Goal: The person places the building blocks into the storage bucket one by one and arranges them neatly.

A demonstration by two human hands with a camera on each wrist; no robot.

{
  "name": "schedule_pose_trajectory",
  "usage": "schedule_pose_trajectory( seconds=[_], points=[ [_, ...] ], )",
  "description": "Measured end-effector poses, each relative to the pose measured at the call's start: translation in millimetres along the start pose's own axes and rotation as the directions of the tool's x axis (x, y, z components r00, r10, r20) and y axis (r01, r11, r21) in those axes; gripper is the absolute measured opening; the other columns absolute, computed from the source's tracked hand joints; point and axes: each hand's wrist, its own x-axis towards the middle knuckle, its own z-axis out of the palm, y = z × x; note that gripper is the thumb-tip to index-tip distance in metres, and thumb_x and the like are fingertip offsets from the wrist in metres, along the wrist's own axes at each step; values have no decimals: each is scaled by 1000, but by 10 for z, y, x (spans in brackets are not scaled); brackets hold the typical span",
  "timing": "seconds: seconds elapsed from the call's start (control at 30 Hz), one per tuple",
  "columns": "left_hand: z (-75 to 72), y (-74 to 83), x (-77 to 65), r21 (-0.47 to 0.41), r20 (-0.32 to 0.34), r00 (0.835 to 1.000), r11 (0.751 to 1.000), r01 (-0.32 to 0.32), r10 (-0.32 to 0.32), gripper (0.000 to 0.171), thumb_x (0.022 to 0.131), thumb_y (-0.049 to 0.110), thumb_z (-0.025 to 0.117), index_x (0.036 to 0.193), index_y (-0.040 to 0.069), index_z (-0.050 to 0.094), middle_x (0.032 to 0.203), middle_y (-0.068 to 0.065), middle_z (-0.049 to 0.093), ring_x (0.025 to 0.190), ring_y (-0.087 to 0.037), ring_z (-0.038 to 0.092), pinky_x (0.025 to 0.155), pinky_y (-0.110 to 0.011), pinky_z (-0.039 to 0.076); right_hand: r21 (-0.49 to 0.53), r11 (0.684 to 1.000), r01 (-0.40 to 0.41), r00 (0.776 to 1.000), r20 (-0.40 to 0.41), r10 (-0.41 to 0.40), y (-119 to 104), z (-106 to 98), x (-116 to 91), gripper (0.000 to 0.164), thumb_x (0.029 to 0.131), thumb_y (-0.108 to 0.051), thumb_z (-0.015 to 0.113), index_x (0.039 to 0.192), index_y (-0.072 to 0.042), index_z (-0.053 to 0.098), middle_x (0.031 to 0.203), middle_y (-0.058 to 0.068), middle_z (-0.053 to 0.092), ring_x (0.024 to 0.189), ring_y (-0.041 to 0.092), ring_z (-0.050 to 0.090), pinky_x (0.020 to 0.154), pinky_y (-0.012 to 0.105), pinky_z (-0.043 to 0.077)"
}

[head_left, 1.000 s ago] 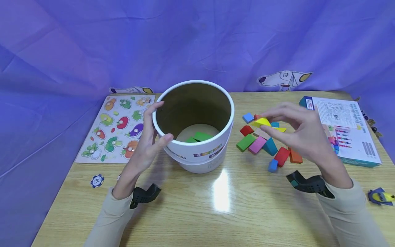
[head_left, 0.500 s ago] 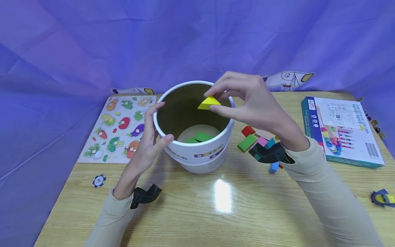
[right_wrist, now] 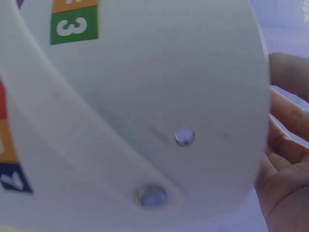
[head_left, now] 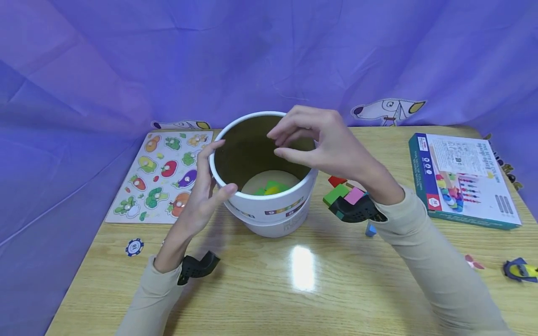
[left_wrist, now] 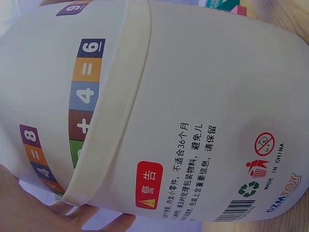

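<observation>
My left hand [head_left: 197,205] holds the left side of a white bucket [head_left: 269,205], thumb and a finger at its rim. In the left wrist view, fingers [left_wrist: 104,220] lie against the bucket's wall [left_wrist: 193,87]. My right hand [head_left: 319,137] hangs over the bucket's right rim with nothing between its parted thumb and fingers. Down inside the bucket, a blurred yellow block [head_left: 273,190] lies with green blocks [head_left: 259,192]. Right of the bucket are a green block [head_left: 335,194], a pink block [head_left: 354,195] and a red block [head_left: 336,181]; my right wrist hides others.
A vegetable puzzle board [head_left: 161,175] lies to the left, with a poker chip [head_left: 134,247] in front. A boxed toy set [head_left: 466,182] is at the right. Near the right edge sits a small yellow-and-blue toy [head_left: 520,270]. A purple curtain [head_left: 252,56] hangs behind the table.
My right hand has carried a yellow block from the pile to above the bucket and let it drop in. My left hand keeps its place on the bucket.
</observation>
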Motion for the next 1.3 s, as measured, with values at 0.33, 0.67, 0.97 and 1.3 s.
schedule_pose_trajectory(
  seconds=[0.33, 0.67, 0.97, 1.3],
  points=[
    [-12, -6, -9, 16, -2, 1000, 1000, -3, 3, 82, 87, 38, 67, 151, 22, 19, 157, -3, 19, 143, -32, 23, 113, -63, 18, -16, 999, 36, 993, -108, -38, -22, -284, -576, 40, 72, 20, 72, 108, 4, 69, 101, 13, 66, 91, 18, 67, 89, 25, 54],
    [-30, 6, -25, 21, -12, 1000, 1000, 2, -2, 81, 88, 37, 67, 151, 20, 19, 157, -2, 19, 143, -30, 23, 113, -64, 17, -80, 974, -213, 959, -209, 193, 313, -379, -1530, 41, 74, 20, 69, 111, 3, 67, 105, 10, 65, 95, 13, 66, 89, 15, 51],
    [2, 23, 0, 29, -7, 1000, 1000, -3, 3, 82, 87, 39, 67, 151, 21, 19, 157, -3, 19, 143, -30, 23, 113, -63, 18, -345, 826, -445, 895, -205, 397, 614, -233, -2121, 38, 79, -2, 78, 114, -15, 70, 107, -2, 65, 92, -3, 61, 85, 4, 44],
    [6, 5, -2, 9, -9, 1000, 1000, 4, -4, 83, 86, 39, 68, 150, 21, 19, 156, -1, 21, 143, -30, 24, 112, -63, 18, -360, 785, -505, 863, -224, 453, 734, -66, -2325, 38, 77, -6, 81, 113, -17, 69, 104, -4, 66, 92, -4, 56, 88, 0, 39]
  ],
)
